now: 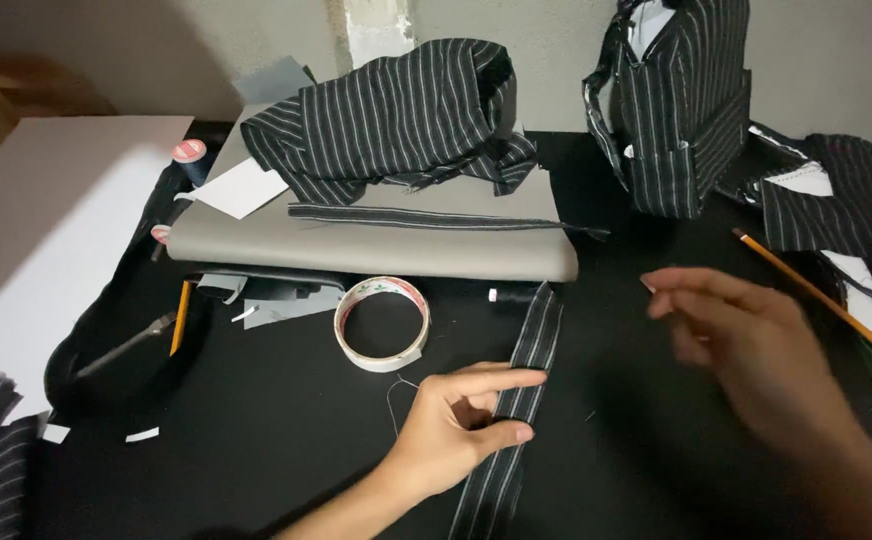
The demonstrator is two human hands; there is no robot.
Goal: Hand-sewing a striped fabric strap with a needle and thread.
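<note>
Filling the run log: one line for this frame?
left hand: pinching striped strip | right hand: blurred, empty | tape roll: beside strip

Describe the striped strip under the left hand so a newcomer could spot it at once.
On the black table, in front of the grey pad, a narrow pinstriped strip runs toward the viewer. The left hand pinches it. The other striped strip lies crosswise on the pad.
</note>
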